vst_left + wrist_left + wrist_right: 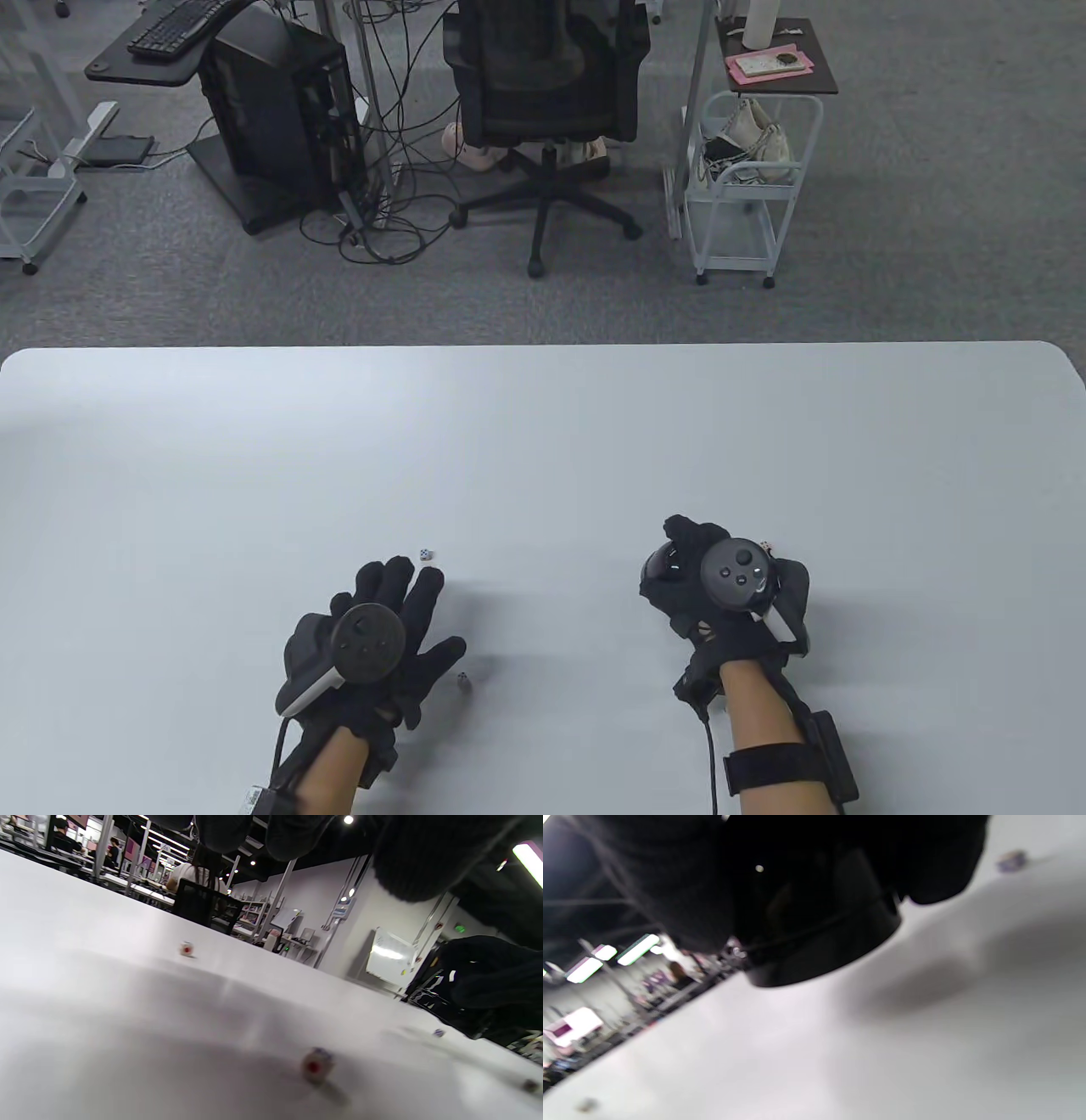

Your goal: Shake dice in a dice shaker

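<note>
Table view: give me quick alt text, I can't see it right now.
The right hand grips a black dice shaker over the white table. The left hand hovers open, with one die beyond its fingertips and another die beside its thumb.

White dice (316, 1065) with red pips lie on a pale grey tabletop (543, 441). Gloves on both hands (373, 645) and the shaker (823, 942) are black.
</note>
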`<move>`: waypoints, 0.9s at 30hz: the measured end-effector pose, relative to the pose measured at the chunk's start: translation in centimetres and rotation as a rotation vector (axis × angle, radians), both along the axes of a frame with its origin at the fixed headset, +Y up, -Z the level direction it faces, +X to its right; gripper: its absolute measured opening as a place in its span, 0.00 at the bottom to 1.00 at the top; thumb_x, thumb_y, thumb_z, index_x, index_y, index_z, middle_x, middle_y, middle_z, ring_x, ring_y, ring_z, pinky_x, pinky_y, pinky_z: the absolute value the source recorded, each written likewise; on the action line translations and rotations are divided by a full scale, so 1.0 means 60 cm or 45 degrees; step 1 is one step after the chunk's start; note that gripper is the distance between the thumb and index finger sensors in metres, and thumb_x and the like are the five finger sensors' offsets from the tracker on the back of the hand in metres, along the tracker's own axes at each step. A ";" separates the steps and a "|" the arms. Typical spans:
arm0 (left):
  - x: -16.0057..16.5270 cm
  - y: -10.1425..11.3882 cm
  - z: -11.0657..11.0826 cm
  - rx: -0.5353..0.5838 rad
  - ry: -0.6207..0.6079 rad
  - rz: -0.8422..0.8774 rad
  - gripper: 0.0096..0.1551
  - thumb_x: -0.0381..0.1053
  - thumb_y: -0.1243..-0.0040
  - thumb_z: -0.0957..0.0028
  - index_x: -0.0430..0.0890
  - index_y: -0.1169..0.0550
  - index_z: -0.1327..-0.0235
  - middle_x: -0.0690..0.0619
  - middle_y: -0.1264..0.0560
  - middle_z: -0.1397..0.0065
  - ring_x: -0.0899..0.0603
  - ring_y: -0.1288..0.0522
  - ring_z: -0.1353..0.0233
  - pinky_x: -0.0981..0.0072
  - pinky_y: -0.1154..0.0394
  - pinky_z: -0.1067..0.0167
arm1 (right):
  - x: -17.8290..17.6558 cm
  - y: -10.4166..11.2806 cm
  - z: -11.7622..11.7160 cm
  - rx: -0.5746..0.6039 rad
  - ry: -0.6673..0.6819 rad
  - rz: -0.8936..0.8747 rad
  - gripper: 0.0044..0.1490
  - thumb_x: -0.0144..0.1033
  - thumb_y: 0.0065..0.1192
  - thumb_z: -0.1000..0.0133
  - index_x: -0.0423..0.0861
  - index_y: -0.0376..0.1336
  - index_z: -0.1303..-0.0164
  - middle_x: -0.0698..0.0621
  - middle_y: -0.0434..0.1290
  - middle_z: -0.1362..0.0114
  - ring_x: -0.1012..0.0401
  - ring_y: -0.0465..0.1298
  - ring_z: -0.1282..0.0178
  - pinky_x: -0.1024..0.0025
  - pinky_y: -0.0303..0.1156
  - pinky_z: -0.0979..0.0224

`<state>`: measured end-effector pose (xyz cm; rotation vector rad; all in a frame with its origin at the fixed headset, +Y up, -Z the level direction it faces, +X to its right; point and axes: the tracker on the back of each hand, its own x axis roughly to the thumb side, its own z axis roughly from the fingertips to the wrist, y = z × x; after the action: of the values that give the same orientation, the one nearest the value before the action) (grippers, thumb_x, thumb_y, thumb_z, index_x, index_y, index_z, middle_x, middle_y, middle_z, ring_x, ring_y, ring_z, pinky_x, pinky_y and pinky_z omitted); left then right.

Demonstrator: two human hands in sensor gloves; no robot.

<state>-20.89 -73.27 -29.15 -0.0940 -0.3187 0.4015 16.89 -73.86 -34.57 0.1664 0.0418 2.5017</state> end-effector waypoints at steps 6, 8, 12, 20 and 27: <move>0.062 0.024 -0.007 -0.065 -0.098 0.071 0.53 0.71 0.36 0.47 0.53 0.46 0.17 0.38 0.44 0.14 0.26 0.45 0.17 0.21 0.40 0.33 | -0.050 0.038 0.037 0.173 0.229 -0.171 0.50 0.53 0.75 0.43 0.59 0.46 0.19 0.33 0.50 0.18 0.31 0.68 0.26 0.36 0.72 0.31; 0.092 0.029 -0.011 -0.079 -0.121 0.067 0.56 0.71 0.34 0.49 0.53 0.48 0.17 0.38 0.44 0.14 0.27 0.43 0.18 0.21 0.37 0.34 | -0.075 0.038 0.047 0.197 0.306 -0.227 0.50 0.53 0.75 0.43 0.59 0.47 0.19 0.34 0.50 0.18 0.31 0.68 0.26 0.36 0.72 0.31; 0.135 0.013 -0.022 -0.160 -0.164 0.124 0.63 0.73 0.31 0.52 0.53 0.54 0.18 0.38 0.48 0.14 0.27 0.43 0.18 0.22 0.34 0.35 | -0.105 0.029 0.058 0.192 0.406 -0.267 0.50 0.54 0.75 0.43 0.59 0.47 0.19 0.34 0.50 0.18 0.32 0.68 0.27 0.37 0.72 0.31; 0.157 -0.020 -0.022 -0.120 -0.178 0.222 0.66 0.72 0.29 0.54 0.50 0.55 0.19 0.39 0.48 0.15 0.28 0.42 0.18 0.26 0.35 0.32 | -0.124 0.019 0.073 0.186 0.446 -0.330 0.52 0.54 0.75 0.44 0.57 0.47 0.18 0.34 0.51 0.18 0.32 0.69 0.27 0.37 0.73 0.32; 0.159 -0.023 -0.017 -0.056 -0.189 0.193 0.68 0.75 0.30 0.56 0.49 0.56 0.20 0.39 0.47 0.15 0.29 0.42 0.18 0.27 0.35 0.32 | -0.131 0.018 0.078 0.157 0.453 -0.370 0.52 0.54 0.76 0.44 0.56 0.48 0.18 0.34 0.51 0.18 0.31 0.70 0.28 0.37 0.73 0.33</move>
<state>-11.37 -74.62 -30.15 -0.1436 -0.4648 0.5531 9.01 -72.77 -29.88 0.6222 0.0089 2.1585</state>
